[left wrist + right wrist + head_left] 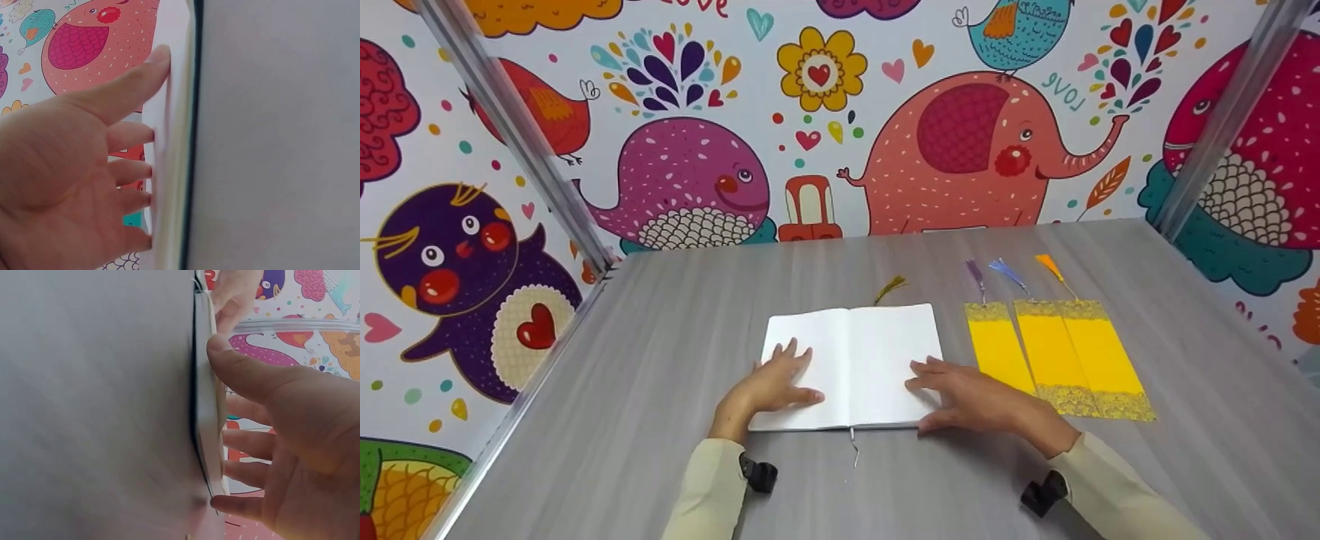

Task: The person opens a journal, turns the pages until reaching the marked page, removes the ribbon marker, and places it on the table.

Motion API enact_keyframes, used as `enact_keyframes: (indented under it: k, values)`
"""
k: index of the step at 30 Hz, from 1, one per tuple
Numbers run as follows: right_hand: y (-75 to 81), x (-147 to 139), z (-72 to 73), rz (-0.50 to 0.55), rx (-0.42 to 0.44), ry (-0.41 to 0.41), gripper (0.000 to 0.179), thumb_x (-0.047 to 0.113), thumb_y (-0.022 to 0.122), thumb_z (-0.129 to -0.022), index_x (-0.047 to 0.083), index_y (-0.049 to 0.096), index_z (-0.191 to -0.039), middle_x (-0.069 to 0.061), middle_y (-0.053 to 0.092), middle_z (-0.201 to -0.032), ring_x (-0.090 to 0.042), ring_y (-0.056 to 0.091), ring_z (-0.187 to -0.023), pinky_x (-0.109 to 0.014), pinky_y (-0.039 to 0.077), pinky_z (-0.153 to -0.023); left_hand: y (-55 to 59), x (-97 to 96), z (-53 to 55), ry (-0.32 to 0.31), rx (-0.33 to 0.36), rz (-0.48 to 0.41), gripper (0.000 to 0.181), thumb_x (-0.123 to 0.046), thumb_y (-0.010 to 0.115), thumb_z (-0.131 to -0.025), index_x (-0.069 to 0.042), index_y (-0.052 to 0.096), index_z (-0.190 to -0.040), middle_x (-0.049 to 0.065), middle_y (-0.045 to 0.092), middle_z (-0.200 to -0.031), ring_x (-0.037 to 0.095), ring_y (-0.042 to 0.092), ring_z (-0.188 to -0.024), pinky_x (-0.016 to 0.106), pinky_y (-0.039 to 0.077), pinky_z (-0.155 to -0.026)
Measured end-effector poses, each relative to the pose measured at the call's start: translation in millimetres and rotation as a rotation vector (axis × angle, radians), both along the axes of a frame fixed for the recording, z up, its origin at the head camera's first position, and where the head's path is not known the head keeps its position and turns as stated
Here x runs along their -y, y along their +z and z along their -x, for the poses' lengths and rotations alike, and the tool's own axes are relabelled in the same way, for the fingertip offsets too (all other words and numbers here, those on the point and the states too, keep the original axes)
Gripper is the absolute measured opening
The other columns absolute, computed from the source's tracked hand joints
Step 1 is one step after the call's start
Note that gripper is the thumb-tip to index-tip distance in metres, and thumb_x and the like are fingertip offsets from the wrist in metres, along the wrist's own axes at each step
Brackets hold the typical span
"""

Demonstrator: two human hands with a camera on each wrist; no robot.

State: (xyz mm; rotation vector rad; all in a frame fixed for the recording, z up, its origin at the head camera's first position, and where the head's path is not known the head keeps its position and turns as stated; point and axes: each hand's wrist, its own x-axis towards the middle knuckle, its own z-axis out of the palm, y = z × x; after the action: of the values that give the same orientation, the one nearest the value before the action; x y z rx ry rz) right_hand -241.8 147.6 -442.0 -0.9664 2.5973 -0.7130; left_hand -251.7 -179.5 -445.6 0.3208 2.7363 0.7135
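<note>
An open notebook (885,360) with blank white pages lies flat on the table, its dark cover edge showing in the left wrist view. My left hand (772,382) rests on the left page with fingers spread; in the left wrist view the fingertips of that hand (73,174) touch the paper. At the right page's outer edge is my right hand (967,397), fingers extended, thumb by the lower corner. The right wrist view shows this hand (292,439) along the page block (208,388). An olive tassel (891,288) sticks out above the notebook; a thin ribbon (855,448) hangs below.
Right of the notebook lie three yellow bookmarks (1050,345) with patterned ends, bearing purple (975,274), blue (1008,274) and orange tassels (1050,268). Cartoon-printed walls (817,150) and metal posts (517,135) border the grey table (607,390).
</note>
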Motion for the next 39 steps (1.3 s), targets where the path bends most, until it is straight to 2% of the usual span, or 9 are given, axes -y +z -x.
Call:
enact_keyframes:
  k: [6, 12, 16, 19, 23, 26, 29, 35, 39]
  values:
    - [5.1, -3, 2.4, -0.005, 0.081, 0.004, 0.057, 0.040, 0.072, -0.091, 0.014, 0.059, -0.141, -0.008, 0.039, -0.161, -0.034, 0.027, -0.154, -0.058, 0.024, -0.122, 0.1, 1.0, 0.4, -0.007, 0.000, 0.012, 0.083, -0.037, 0.073, -0.090, -0.001, 0.034, -0.154, 0.027, 0.015, -0.165, 0.049, 0.009, -0.153, 0.072, 0.009, -0.119]
    - [5.8, -2, 1.8, -0.009, 0.107, -0.007, 0.055, 0.037, 0.070, -0.093, 0.015, 0.058, -0.142, -0.007, 0.036, -0.162, -0.031, 0.025, -0.155, -0.057, 0.022, -0.123, -0.2, 1.5, 1.2, -0.012, -0.006, 0.003, 0.084, -0.037, 0.073, -0.089, 0.000, 0.034, -0.154, 0.028, 0.015, -0.165, 0.050, 0.009, -0.153, 0.072, 0.008, -0.119]
    - [7.0, -4, 0.1, 0.001, 0.098, 0.010, 0.048, 0.034, 0.066, -0.096, 0.014, 0.060, -0.140, -0.008, 0.040, -0.160, -0.034, 0.029, -0.153, -0.057, 0.025, -0.121, -0.5, 2.5, 0.8, -0.008, 0.000, 0.001, 0.084, -0.037, 0.074, -0.089, 0.000, 0.035, -0.154, 0.028, 0.014, -0.165, 0.050, 0.009, -0.153, 0.072, 0.008, -0.119]
    - [9.9, -9, -0.2, -0.019, 0.056, 0.060, 0.042, 0.023, 0.064, -0.097, 0.011, 0.061, -0.138, -0.011, 0.045, -0.157, -0.036, 0.034, -0.150, -0.057, 0.029, -0.119, -1.0, 2.4, 0.1, -0.002, 0.006, -0.014, 0.084, -0.036, 0.074, -0.089, 0.000, 0.035, -0.154, 0.028, 0.014, -0.165, 0.050, 0.008, -0.153, 0.072, 0.007, -0.119]
    - [12.8, -15, 1.0, -0.049, -0.056, 0.118, 0.039, 0.007, 0.063, -0.094, 0.006, 0.064, -0.133, -0.014, 0.056, -0.147, -0.036, 0.051, -0.138, -0.055, 0.041, -0.112, -2.1, 2.1, -0.4, 0.003, 0.008, -0.035, 0.083, -0.034, 0.074, -0.089, 0.000, 0.035, -0.153, 0.028, 0.014, -0.165, 0.050, 0.008, -0.153, 0.072, 0.007, -0.119]
    - [12.0, -14, 1.8, -0.054, -0.163, 0.126, 0.032, 0.008, 0.063, -0.094, 0.008, 0.069, -0.125, -0.013, 0.063, -0.138, -0.033, 0.060, -0.127, -0.051, 0.048, -0.107, -2.5, 2.3, 0.1, 0.003, 0.006, -0.032, 0.083, -0.034, 0.074, -0.089, 0.001, 0.035, -0.153, 0.029, 0.014, -0.165, 0.051, 0.008, -0.153, 0.072, 0.007, -0.119]
    - [10.5, -13, 1.5, -0.060, -0.249, 0.134, 0.023, 0.012, 0.067, -0.094, 0.011, 0.074, -0.116, -0.010, 0.067, -0.133, -0.030, 0.063, -0.121, -0.048, 0.051, -0.104, -1.6, 2.3, 1.0, 0.002, 0.001, -0.026, 0.083, -0.034, 0.074, -0.089, 0.001, 0.035, -0.153, 0.029, 0.014, -0.164, 0.051, 0.008, -0.153, 0.072, 0.008, -0.119]
    - [11.6, -14, 1.2, -0.061, -0.289, 0.136, 0.010, 0.013, 0.073, -0.090, 0.015, 0.078, -0.098, -0.008, 0.068, -0.130, -0.028, 0.064, -0.118, -0.047, 0.052, -0.102, -1.0, 1.2, 2.1, 0.001, 0.005, -0.021, 0.083, -0.036, 0.074, -0.089, -0.001, 0.035, -0.154, 0.028, 0.014, -0.165, 0.050, 0.008, -0.153, 0.072, 0.008, -0.119]
    - [10.7, -18, 1.4, -0.088, -0.324, 0.122, 0.014, 0.011, 0.076, -0.085, 0.015, 0.078, -0.099, -0.008, 0.069, -0.130, -0.029, 0.064, -0.118, -0.051, 0.051, -0.102, -1.4, 0.7, 1.3, -0.001, 0.010, -0.019, 0.084, -0.037, 0.073, -0.089, -0.001, 0.035, -0.154, 0.028, 0.014, -0.165, 0.049, 0.008, -0.153, 0.072, 0.008, -0.119]
